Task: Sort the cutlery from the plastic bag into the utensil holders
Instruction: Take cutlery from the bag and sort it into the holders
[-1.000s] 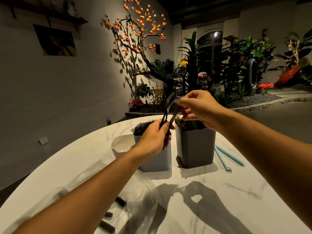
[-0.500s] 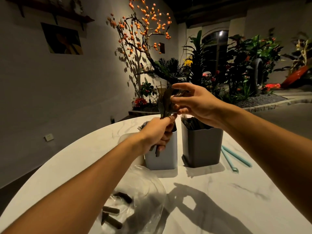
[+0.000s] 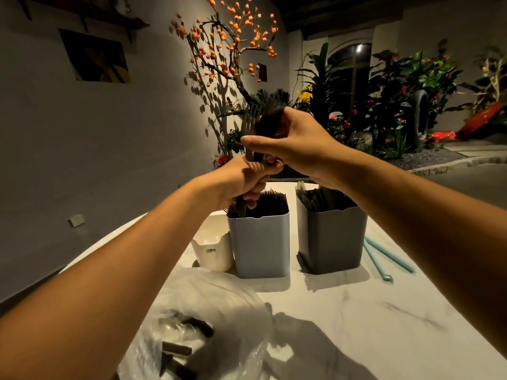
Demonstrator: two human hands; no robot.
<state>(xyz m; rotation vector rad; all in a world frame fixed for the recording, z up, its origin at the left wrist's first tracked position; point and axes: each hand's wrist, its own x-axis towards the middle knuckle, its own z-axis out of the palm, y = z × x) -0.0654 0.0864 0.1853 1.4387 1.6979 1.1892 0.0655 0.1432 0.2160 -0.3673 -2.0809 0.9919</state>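
My left hand (image 3: 241, 182) grips the handles of a small bunch of dark plastic cutlery (image 3: 251, 119) above the light grey holder (image 3: 260, 242), which is full of dark forks. A fork head and a spoon bowl stick up from the bunch. My right hand (image 3: 290, 144) reaches in from the right and pinches the spoon's upper part. The dark grey holder (image 3: 332, 237) to the right holds more dark cutlery. The clear plastic bag (image 3: 197, 325) lies in front with several dark handles inside.
A small white holder (image 3: 215, 250) stands left of the light grey one. Two teal sticks (image 3: 384, 256) lie to the right of the dark grey holder. The white marble table (image 3: 343, 311) curves away at the left. A wall and plants are behind.
Both hands rose slightly with the cutlery bunch. My right hand closed from spread fingers to a pinch on the spoon's upper part. The camera tilted, so the holders appear lower.
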